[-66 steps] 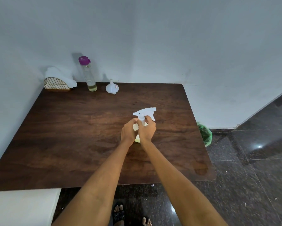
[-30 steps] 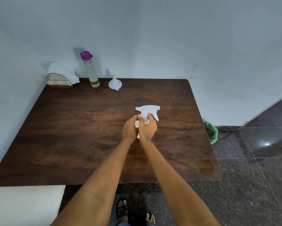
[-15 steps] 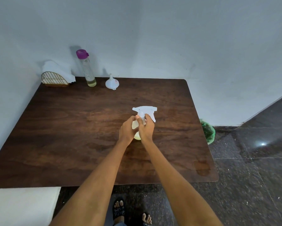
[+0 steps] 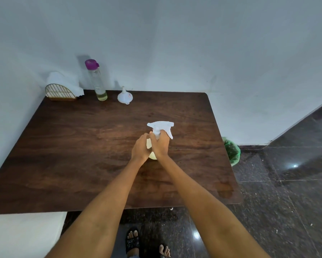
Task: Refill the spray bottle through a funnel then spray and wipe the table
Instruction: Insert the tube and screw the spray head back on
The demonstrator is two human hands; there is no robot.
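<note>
A spray bottle (image 4: 161,126) with a white trigger head and a pale yellowish body stands upright in the middle of the dark wooden table (image 4: 82,146). My left hand (image 4: 140,148) wraps the bottle's body from the left. My right hand (image 4: 161,145) grips the neck just under the trigger head. Most of the bottle's body is hidden behind both hands. A white funnel (image 4: 125,96) rests mouth-down at the table's far edge. Beside it stands a tall clear bottle (image 4: 97,81) with a purple cap and a little yellowish liquid at the bottom.
A gold wire napkin holder (image 4: 60,92) with white paper sits in the far left corner against the wall. A green-lined bin (image 4: 231,151) stands on the dark tiled floor past the table's right edge. A wet patch (image 4: 224,189) marks the near right corner.
The trigger head has turned slightly under my right hand while both hands stayed on the bottle. The head camera shifted a little; nothing else on the table moved.
</note>
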